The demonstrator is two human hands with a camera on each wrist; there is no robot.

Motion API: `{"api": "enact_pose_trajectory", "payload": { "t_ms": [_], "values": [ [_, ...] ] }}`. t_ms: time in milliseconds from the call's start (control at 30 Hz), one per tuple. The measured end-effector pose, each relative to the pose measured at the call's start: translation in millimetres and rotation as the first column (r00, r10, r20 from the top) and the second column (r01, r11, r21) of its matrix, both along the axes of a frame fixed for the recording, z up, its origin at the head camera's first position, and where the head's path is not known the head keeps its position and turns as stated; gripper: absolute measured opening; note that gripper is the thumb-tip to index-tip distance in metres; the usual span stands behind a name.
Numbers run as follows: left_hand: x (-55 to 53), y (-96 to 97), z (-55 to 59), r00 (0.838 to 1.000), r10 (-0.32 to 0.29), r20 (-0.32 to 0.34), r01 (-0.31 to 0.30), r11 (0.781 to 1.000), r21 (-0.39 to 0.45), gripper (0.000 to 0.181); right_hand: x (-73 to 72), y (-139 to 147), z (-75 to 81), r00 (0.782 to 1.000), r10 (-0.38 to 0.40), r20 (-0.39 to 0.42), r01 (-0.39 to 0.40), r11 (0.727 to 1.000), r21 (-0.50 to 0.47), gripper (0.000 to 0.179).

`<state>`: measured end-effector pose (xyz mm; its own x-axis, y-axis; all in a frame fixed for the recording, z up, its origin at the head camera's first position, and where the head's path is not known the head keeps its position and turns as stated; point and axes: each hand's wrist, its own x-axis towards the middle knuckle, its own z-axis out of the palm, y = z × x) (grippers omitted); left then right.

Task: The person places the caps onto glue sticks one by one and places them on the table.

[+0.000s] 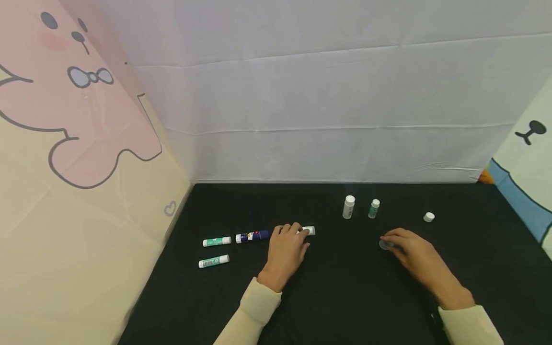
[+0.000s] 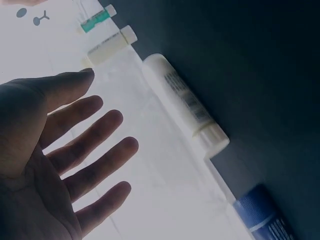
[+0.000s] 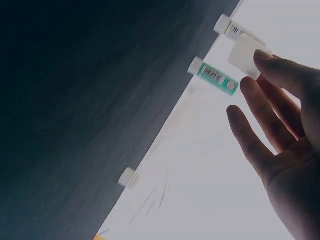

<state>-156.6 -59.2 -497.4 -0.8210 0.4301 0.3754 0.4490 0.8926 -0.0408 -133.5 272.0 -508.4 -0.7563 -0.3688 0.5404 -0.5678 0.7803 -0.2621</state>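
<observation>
My left hand hovers close over a white glue stick that lies on its side, partly hidden behind the fingers. In the left wrist view, this white tube shows a barcode, and the left fingers are spread and hold nothing. My right hand pinches a small translucent cap between thumb and fingertips, just above the black table. Beyond the right hand stand a white glue stick and a shorter green one. Left of my left hand lies a navy glue stick.
Two green-and-white glue sticks, one farther back and one nearer, lie at the left of the black table. A small white cap sits at the right rear. Printed cloth walls enclose the back and sides.
</observation>
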Motion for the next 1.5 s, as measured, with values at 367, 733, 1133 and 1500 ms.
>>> {"api": "enact_pose_trajectory", "payload": {
  "t_ms": [367,733,1133,1500],
  "values": [
    [-9.5,23.1,-4.2,0.999,-0.032,0.010,0.032,0.999,-0.030,0.028,5.0,-21,1.0,0.997,0.071,-0.026,-0.071,0.997,0.000,0.045],
    [-22.5,41.4,-7.5,0.999,0.005,0.040,-0.006,1.000,0.005,0.029,6.3,-39,1.1,0.984,0.166,-0.058,-0.167,0.986,-0.002,0.046],
    [-36.2,59.1,-3.1,0.988,0.078,0.136,-0.091,0.992,0.092,0.034,6.3,-51,-2.2,0.948,0.296,-0.119,-0.296,0.955,0.018,0.059],
    [-43.7,80.5,3.1,0.963,0.143,0.228,-0.173,0.978,0.117,0.044,9.0,-57,-0.8,0.937,0.334,-0.106,-0.334,0.942,0.013,0.057]
  ]
}}
